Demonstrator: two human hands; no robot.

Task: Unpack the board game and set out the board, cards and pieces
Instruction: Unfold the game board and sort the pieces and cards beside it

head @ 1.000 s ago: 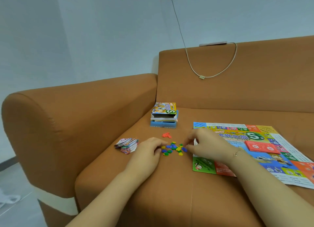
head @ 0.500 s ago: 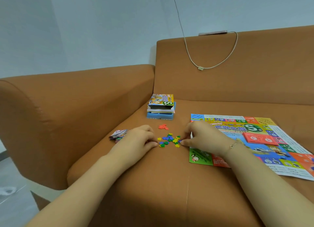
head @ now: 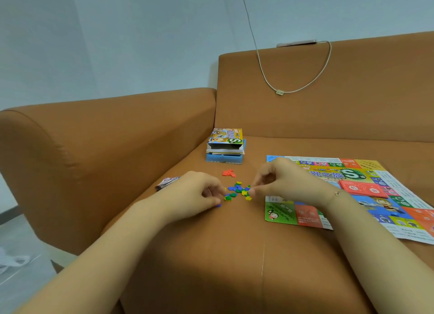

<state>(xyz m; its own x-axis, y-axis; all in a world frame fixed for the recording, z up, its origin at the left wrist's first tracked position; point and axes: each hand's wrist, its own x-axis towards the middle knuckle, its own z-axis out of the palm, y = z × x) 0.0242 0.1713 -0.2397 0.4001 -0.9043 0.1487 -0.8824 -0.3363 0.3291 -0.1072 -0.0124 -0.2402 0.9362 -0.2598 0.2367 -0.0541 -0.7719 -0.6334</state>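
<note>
A small heap of blue, green and yellow game pieces [head: 237,191] lies on the sofa seat between my hands. My left hand [head: 195,194] rests at the heap's left edge, with a blue piece pinched under its thumb tip. At the heap's right edge my right hand [head: 286,182] has its curled thumb and forefinger meeting on a piece. A few red pieces [head: 228,172] lie just behind the heap. To the right, the paper game board [head: 366,208] is spread flat and carries a stack of red cards [head: 361,189]. The game box [head: 226,144] stands behind, its end open.
A pile of paper play money [head: 165,183] lies left of my left hand, partly hidden by it. The sofa's armrest [head: 105,135] rises on the left and the backrest [head: 328,97] behind. A white cable [head: 279,92] hangs over the backrest.
The camera has tilted and moved closer. Both hands stay at the heap, and their fingertips have closed in on pieces at its edges.
</note>
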